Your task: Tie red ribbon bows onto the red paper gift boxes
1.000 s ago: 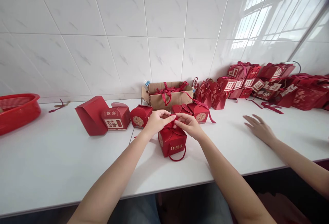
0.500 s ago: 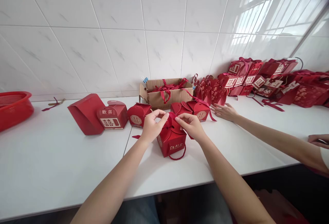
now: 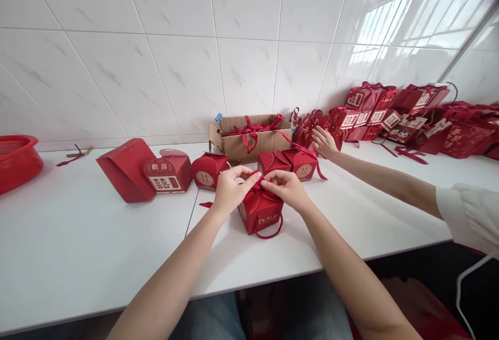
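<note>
Since the tabletop [image 3: 97,257] apparently steadies the box [image 3: 260,214], the left hand [image 3: 233,189] and right hand [image 3: 288,189] both pinch the ribbon [image 3: 257,185] atop it.

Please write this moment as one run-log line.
left hand: pinches red ribbon | right hand: pinches red ribbon | below: red box | beyond: cardboard box

Looks forward and down from head height over a white table [image 3: 105,257]. Faces a tiled wall [image 3: 249,80], close by.
</note>
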The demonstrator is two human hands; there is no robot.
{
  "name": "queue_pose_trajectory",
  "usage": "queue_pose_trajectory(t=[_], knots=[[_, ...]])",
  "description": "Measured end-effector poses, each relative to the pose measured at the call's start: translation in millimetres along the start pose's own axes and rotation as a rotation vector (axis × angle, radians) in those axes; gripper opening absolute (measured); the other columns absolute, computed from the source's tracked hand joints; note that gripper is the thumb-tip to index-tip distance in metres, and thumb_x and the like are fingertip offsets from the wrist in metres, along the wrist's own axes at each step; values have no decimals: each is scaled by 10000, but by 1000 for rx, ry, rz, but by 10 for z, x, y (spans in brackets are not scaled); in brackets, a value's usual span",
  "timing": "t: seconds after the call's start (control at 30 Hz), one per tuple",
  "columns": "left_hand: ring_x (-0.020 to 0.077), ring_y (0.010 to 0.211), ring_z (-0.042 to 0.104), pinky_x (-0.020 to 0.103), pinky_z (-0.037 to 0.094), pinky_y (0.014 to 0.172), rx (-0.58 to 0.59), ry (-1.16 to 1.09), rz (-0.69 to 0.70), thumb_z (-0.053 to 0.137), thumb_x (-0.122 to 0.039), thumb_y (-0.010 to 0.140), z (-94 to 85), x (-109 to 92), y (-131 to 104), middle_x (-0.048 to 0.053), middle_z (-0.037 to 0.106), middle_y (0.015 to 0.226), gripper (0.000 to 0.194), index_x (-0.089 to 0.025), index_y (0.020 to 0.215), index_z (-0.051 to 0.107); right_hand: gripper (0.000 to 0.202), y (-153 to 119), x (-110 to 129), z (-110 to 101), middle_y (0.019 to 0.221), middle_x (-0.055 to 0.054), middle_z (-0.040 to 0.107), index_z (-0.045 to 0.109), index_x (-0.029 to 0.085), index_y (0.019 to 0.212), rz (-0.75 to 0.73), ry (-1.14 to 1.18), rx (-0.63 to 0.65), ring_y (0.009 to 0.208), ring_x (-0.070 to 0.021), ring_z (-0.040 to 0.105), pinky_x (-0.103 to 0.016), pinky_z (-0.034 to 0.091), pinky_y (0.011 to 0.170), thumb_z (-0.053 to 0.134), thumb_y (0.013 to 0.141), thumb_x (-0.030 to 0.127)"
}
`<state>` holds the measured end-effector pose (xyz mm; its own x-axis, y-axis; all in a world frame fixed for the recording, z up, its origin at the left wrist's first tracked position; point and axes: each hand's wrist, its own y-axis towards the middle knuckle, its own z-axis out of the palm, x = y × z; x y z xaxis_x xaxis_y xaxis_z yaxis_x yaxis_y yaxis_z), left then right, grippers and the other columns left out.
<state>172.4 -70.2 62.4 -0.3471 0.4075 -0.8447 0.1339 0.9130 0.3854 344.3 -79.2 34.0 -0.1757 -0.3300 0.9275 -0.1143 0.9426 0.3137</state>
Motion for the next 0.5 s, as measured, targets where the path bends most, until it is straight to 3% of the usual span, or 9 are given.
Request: queue_pose_trajectory(t=[0.13,0.2,0.3,0.4,0.5], knots=[[204,760,624,307,479,713,-8,8,28,672,-482,740,19,-6,-13,52,712,809,295,-189,760,700,396,4,-10,-8,484,63,394,720,187,955,37,-28,47,458,-72,307,-223,259,436,682,731,511],[203,758,619,304,476,710,-15,15,47,670,-480,741,30,-10,-12,45,711,809,285,-198,760,702,371,9,-11,12,541,32,492,735,196,949,17,-15,60,499,-90,400,-235,343,474,673,744,499],[202,784,614,302,467,740,-36,42,53,638,-497,764,12,-3,12,41,702,808,298,-203,763,688,239,24,-30,53,783,-26,624,740,207,776,-61,-8,-21,717,-145,558,-296,464,690,712,717,437],[214,875,606,317,451,797,-42,93,-36,564,-560,798,-74,46,39,55,685,890,368,-201,807,642,180,34,-58,69,947,-41,640,724,214,734,-72,37,-64,869,-170,592,-321,460,823,746,689,387],[225,930,599,325,455,789,16,158,-187,597,-614,740,-197,138,14,75,647,1015,447,-205,918,567,211,27,-71,52,943,-41,670,717,204,808,-11,159,41,868,-169,611,-314,477,791,713,735,401]])
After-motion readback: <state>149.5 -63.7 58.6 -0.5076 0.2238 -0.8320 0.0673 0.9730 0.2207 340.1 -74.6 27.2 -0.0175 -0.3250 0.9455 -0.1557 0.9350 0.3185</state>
